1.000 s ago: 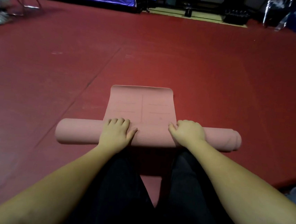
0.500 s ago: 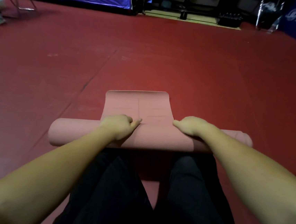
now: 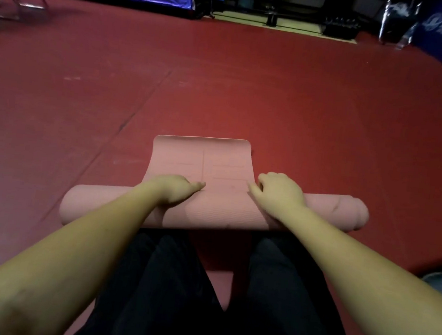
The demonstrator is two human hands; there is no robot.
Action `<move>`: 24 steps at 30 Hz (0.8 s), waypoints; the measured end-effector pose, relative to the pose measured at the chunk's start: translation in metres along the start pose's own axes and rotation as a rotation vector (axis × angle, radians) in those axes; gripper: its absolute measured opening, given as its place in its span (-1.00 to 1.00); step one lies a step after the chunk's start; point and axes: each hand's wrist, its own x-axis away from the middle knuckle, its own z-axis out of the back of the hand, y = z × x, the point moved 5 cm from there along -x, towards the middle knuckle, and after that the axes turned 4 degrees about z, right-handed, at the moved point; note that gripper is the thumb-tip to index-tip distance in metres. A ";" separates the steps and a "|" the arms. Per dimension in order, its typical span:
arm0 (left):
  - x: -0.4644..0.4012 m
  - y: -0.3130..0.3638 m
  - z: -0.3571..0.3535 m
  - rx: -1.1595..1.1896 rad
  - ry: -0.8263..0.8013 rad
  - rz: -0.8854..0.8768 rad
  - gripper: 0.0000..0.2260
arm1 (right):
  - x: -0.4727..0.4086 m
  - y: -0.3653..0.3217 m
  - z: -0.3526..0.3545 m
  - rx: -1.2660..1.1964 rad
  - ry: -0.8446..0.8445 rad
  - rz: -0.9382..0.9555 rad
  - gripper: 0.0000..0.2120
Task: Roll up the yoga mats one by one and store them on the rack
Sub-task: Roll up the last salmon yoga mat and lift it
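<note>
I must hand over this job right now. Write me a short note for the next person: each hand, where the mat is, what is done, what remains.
Left hand: on top of the roll, fingers curled over its far side, thumb pointing inward.
Right hand: same, fingers curled over the roll, to the right of centre.
Pink yoga mat: on the red floor in front of the knees, mostly rolled; a short flat end lies ahead of the roll.
Done: most of the rolling.
Left: roll in the last flat end, then carry the mat to the rack, which is not in view. No other mats are visible.

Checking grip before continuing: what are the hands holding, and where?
Both the left hand and right hand grip the pink yoga mat on top of its rolled part, near the middle.
</note>
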 end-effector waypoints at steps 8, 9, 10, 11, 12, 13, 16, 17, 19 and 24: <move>-0.025 0.004 -0.002 0.242 -0.151 0.037 -0.36 | 0.035 -0.010 -0.022 0.110 0.159 0.001 -0.39; -0.027 0.006 -0.003 0.257 -0.154 0.031 -0.37 | 0.035 -0.008 -0.022 0.106 0.176 -0.010 -0.41; -0.028 0.006 -0.003 0.269 -0.154 0.030 -0.38 | 0.033 -0.009 -0.021 0.099 0.186 -0.019 -0.42; -0.028 0.006 -0.003 0.276 -0.160 0.031 -0.39 | 0.032 -0.009 -0.019 0.095 0.188 -0.028 -0.41; -0.027 0.005 -0.002 0.283 -0.165 0.028 -0.40 | 0.029 -0.009 -0.019 0.100 0.171 -0.034 -0.38; -0.027 0.004 -0.003 0.293 -0.165 0.028 -0.39 | 0.027 -0.009 -0.019 0.119 0.145 -0.035 -0.36; -0.023 -0.002 -0.003 0.266 -0.100 0.064 -0.34 | 0.017 -0.008 -0.021 0.181 0.094 -0.022 -0.31; -0.022 -0.004 -0.001 0.208 -0.042 0.063 -0.36 | 0.014 -0.008 -0.021 0.188 0.085 -0.022 -0.32; -0.017 -0.002 0.006 0.084 0.165 -0.001 -0.44 | 0.009 -0.008 -0.022 0.181 0.069 -0.028 -0.39; 0.011 -0.002 -0.010 -0.091 0.511 -0.071 -0.44 | -0.005 -0.003 -0.023 0.139 0.005 -0.071 -0.41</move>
